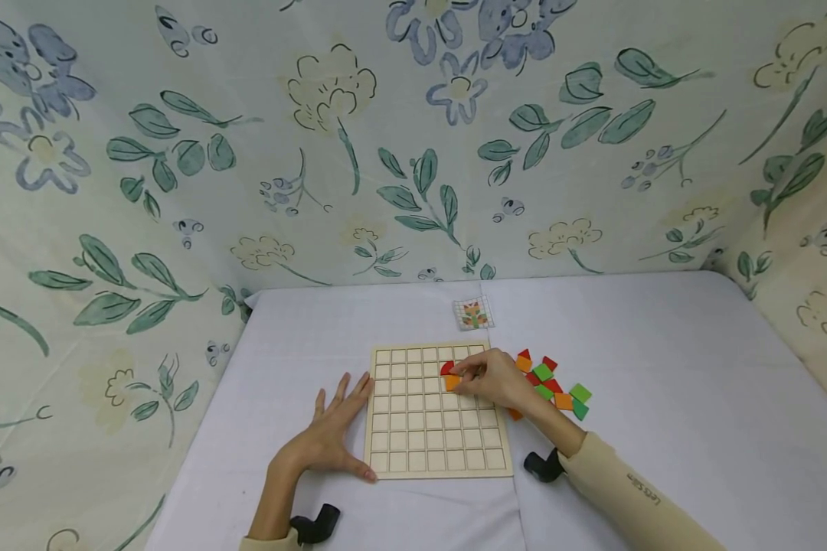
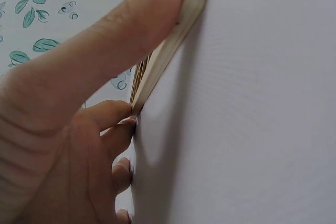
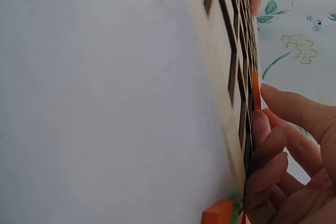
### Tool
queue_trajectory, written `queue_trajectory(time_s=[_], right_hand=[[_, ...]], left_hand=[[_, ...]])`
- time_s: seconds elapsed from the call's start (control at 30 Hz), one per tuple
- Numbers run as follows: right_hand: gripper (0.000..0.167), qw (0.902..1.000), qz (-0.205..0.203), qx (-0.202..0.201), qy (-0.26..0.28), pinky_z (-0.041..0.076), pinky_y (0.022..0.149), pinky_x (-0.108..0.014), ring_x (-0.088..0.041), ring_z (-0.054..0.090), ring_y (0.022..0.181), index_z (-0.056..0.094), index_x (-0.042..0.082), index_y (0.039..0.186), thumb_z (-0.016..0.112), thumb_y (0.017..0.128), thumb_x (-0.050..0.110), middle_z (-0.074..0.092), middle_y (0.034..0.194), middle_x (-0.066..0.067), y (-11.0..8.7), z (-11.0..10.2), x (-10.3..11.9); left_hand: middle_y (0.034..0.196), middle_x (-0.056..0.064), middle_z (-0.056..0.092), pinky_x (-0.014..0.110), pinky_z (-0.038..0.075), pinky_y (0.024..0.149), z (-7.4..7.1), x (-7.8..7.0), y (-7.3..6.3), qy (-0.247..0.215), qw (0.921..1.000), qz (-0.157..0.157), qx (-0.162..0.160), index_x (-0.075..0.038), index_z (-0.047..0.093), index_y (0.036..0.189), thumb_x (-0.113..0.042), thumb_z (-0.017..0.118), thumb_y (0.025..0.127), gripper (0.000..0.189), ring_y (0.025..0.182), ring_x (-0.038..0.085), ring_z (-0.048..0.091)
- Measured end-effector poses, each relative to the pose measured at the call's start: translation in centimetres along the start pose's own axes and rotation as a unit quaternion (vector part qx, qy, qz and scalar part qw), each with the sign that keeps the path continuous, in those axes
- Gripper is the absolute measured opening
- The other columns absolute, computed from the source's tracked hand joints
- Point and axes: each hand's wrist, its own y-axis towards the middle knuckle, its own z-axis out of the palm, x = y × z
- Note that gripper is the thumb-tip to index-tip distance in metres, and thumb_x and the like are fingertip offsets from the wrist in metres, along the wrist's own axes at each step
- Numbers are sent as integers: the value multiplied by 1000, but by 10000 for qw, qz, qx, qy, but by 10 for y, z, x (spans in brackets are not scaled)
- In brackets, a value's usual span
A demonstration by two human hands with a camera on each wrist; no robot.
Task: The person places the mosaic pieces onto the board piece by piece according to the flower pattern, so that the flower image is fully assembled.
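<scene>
A wooden grid board (image 1: pixel 398 478) with square cells lies on the white-covered table. My right hand (image 1: pixel 492 379) is over its upper right part and pinches an orange square tile (image 1: pixel 451 383) between thumb and fingers. That orange tile (image 3: pixel 256 90) shows edge-on by the thumb in the right wrist view. Just above it, a red rounded piece (image 1: pixel 447 368) sits in a cell. With fingers spread, my left hand (image 1: pixel 331 432) rests along the board's left side, thumb at the lower left corner. In the left wrist view the thumb (image 2: pixel 105 51) lies against the board's edge (image 2: pixel 168 51).
Loose red, orange and green pieces (image 1: pixel 563 401) are scattered right of the board, partly hidden by my right arm. Behind the board lies a small card (image 1: pixel 473 314) with a coloured pattern on a grid. A floral cloth (image 1: pixel 413 153) hangs behind the table.
</scene>
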Motion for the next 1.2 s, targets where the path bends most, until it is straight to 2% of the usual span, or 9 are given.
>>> queue_trajectory(time_s=[0.2, 0.47, 0.8, 0.9, 1.03, 1.13, 1.2], right_hand=[[19, 9999, 82, 70, 31, 44, 53, -19, -12, 57, 60, 82, 7, 101, 85, 83, 11, 71, 74, -3, 1, -1, 1], [16, 9997, -33, -37, -244, 44, 55, -20, -10, 58, 63, 83, 9, 97, 87, 83, 15, 71, 72, -3, 2, 0, 3], [15, 9985, 41, -175, -520, 40, 54, -21, -10, 56, 63, 84, 15, 94, 89, 81, 21, 67, 68, 3, 5, 4, 2], [16, 9987, 47, -162, -472, 42, 55, -21, -11, 57, 64, 84, 14, 94, 89, 81, 21, 68, 69, 2, 5, 3, 3], [19, 9997, 216, 10, -116, 44, 56, -21, -12, 58, 67, 84, 13, 99, 88, 83, 22, 71, 75, -1, 2, -3, 3], [20, 9988, 470, 35, 149, 45, 57, -21, -16, 57, 71, 83, 12, 103, 86, 85, 22, 71, 82, -3, -3, -14, 2], [21, 9981, 606, -67, 118, 46, 59, -22, -18, 56, 75, 83, 12, 106, 83, 87, 23, 70, 86, -4, -6, -24, 0]], left_hand=[[176, 6, 8, 74, -13, 123, 0, 0, 0, -20, 10000, 6, 8, -11, 15, 166, -50, 101, 48, 151, 162, 41, -8], [175, 7, 9, 75, -13, 123, 0, 0, 0, 10, 10000, -13, -2, -11, 17, 166, -50, 101, 48, 151, 162, 42, -8], [175, 6, 8, 74, -12, 123, 0, -1, 1, 40, 10000, -23, 1, -11, 16, 166, -51, 101, 48, 151, 162, 41, -8], [176, 6, 8, 74, -13, 123, 0, 0, 1, 37, 10000, -16, -1, -12, 16, 166, -52, 101, 49, 151, 162, 40, -8], [176, 5, 8, 73, -13, 123, 1, 1, 1, 43, 10000, -32, -15, -12, 16, 167, -52, 101, 49, 151, 162, 40, -8], [175, 5, 8, 73, -13, 124, 2, 2, 1, 63, 10000, -62, -30, -13, 16, 167, -53, 100, 48, 151, 162, 40, -8], [175, 5, 8, 72, -13, 124, 2, 1, 1, 70, 9999, -72, -41, -13, 16, 167, -53, 100, 48, 151, 162, 40, -8]])
